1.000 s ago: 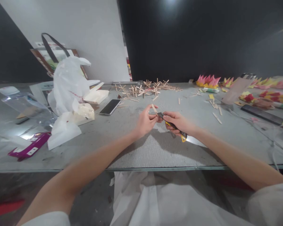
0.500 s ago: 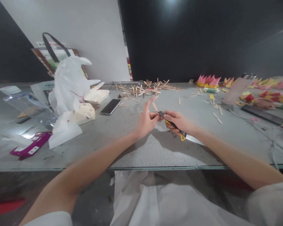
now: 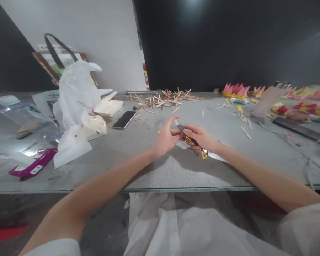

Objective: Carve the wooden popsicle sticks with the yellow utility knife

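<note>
My left hand [image 3: 168, 137] has its index finger raised, with thumb and other fingers pinched at a thin wooden craft stick [image 3: 176, 122], mostly hidden by the fingers. My right hand [image 3: 200, 137] is wrapped round a pair of cutters [image 3: 194, 141] with black-and-yellow handles and a yellow loop at the rear. Their dark grey head meets the left fingertips; the jaws are too small to make out. Beneath the right wrist, a pale shiny strip [image 3: 217, 157] shows on the table. Behind the hands lies a jumbled pile of craft sticks [image 3: 160, 101].
On the left are a smartphone [image 3: 124, 120], a white plastic bag [image 3: 76, 94], a clear bottle [image 3: 33, 119] and a purple packet [image 3: 33, 164]. Pink-and-yellow paper flowers [image 3: 236, 91], a tumbler [image 3: 268, 101], a dark flat bar [image 3: 296, 128] and cables stand or lie on the right.
The raised left index finger has bent lower toward the cutters' head. Less of the stick shows above the fingers. The right hand keeps its grip on the cutters.
</note>
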Demonstrator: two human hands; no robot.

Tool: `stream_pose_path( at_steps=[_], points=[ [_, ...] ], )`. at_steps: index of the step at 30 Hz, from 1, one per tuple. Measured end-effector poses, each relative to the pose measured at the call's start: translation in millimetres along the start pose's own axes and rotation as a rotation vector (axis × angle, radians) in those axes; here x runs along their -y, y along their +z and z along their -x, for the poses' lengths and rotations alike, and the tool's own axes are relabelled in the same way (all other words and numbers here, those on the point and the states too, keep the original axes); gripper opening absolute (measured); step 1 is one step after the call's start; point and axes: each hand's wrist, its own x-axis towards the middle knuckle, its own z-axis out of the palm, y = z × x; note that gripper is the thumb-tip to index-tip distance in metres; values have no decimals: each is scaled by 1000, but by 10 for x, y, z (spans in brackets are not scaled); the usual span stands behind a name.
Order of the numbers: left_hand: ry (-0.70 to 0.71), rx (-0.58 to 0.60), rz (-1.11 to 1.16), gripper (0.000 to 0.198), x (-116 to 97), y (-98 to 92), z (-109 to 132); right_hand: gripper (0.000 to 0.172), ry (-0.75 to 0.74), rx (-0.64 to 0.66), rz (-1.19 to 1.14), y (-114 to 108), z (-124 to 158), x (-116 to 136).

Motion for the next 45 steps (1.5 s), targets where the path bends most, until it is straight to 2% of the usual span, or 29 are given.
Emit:
stream_pose_path(
  at_steps=[2,4,8,11,16,25,36,45],
  points=[
    [-2,26,-9,74,4,34,12,31,-21,8,32,19,44,47],
    [-2,27,30,78,-1,48,6,31,-56,-52,60,2,91,74],
    [17,-34,99,84,-29,30,-18,29,-80,-155,100,-69,122,65],
    [67,-93,20,80,-48,18,0,27,-57,-139,172,-52,93,39],
    [90,-123,-89,72,-87,29,56,27,-61,-139,220,3,54,10],
    [79,-111,-30,74,-99,50,63,27,-45,-102,191,-39,72,-1],
    [149,-119,26,79,7,46,78,26,-60,-66,188,-61,110,77],
    [147,-108,-99,69,-63,31,109,28,-55,-50,174,-69,103,67]
  ],
)
